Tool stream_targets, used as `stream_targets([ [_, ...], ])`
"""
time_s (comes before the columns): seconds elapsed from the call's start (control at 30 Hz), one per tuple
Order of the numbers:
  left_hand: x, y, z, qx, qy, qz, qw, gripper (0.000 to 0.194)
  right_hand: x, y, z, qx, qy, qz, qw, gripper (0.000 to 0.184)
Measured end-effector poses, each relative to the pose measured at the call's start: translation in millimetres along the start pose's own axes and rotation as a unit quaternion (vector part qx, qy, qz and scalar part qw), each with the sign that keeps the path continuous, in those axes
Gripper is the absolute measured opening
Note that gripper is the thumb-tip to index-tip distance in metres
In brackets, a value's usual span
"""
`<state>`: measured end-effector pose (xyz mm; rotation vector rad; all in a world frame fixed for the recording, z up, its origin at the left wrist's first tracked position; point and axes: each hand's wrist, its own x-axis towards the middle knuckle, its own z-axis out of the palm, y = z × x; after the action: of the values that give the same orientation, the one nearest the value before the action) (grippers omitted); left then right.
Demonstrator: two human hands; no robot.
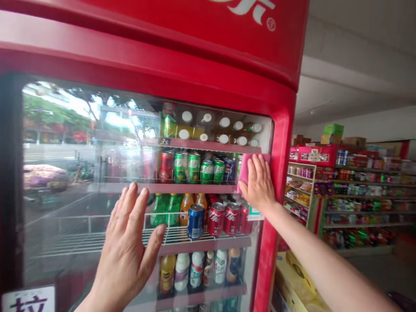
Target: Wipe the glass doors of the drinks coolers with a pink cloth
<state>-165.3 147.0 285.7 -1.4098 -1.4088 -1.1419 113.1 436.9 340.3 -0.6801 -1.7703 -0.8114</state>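
**Shop floor, red drinks cooler (162, 65): pink cloth (244, 171) on the glass door (65, 130)**

The right hand (256, 182) has its fingers (260, 167) slightly apart and flat over the pink cloth, pressing it on the glass near the door's right edge rather than clamping it. The left hand (128, 255) is lower and to the left, fingers spread wide and flat against the glass, holding nothing.

Behind the glass, between the hands, a blue can (196, 221) and red cans (224, 219) stand on a wire shelf (97, 238) beside green bottles (159, 210). More cans and bottles fill the shelves above and below. The glass reflects trees and a street. Right of the cooler, stocked shop shelving (357, 195) runs along the wall, with cartons (333, 132) on top.
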Motion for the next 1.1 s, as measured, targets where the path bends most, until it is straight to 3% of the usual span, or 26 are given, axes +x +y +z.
stream_targets([
  [0.07,-13,-18,-12.5,0.01,0.004,-0.02,1.0,0.082,-2,-2,3,-0.012,0.008,-0.018,1.0,0.098],
  [0.17,-29,-44,-27.7,0.022,0.006,-0.046,0.999,0.082,7,-46,11,-0.006,0.01,-0.039,0.999,0.104],
  [0.27,-40,-65,-38.0,0.025,0.006,-0.072,0.997,0.082,28,-126,22,0.035,-0.008,-0.071,0.997,0.105],
  [0.43,-39,-88,-48.1,0.021,0.012,-0.079,0.997,0.082,74,-289,34,0.139,-0.064,-0.126,0.98,0.092],
  [0.53,-30,-95,-51.9,0.011,0.021,-0.061,0.998,0.084,96,-353,34,0.159,-0.06,-0.186,0.968,0.082],
  [0.6,-26,-99,-55.3,0.004,0.024,-0.047,0.999,0.084,101,-363,32,0.149,-0.055,-0.217,0.963,0.078],
  [0.7,-24,-111,-65.0,-0.001,0.017,-0.033,0.999,0.084,88,-330,30,0.118,-0.054,-0.223,0.966,0.078],
  [0.83,-32,-141,-85.7,0.009,0.005,-0.039,0.999,0.085,40,-253,34,0.055,-0.001,-0.103,0.993,0.09],
  [0.9,-39,-156,-96.5,0.016,0.0,-0.051,0.999,0.084,20,-232,39,0.028,0.041,-0.027,0.998,0.091],
  [1.0,-51,-171,-109.4,0.021,-0.004,-0.068,0.997,0.084,11,-244,45,0.015,0.077,0.077,0.994,0.094],
  [1.1,-60,-179,-117.8,0.024,-0.014,-0.064,0.998,0.085,29,-290,49,0.021,0.084,0.132,0.987,0.098],
])
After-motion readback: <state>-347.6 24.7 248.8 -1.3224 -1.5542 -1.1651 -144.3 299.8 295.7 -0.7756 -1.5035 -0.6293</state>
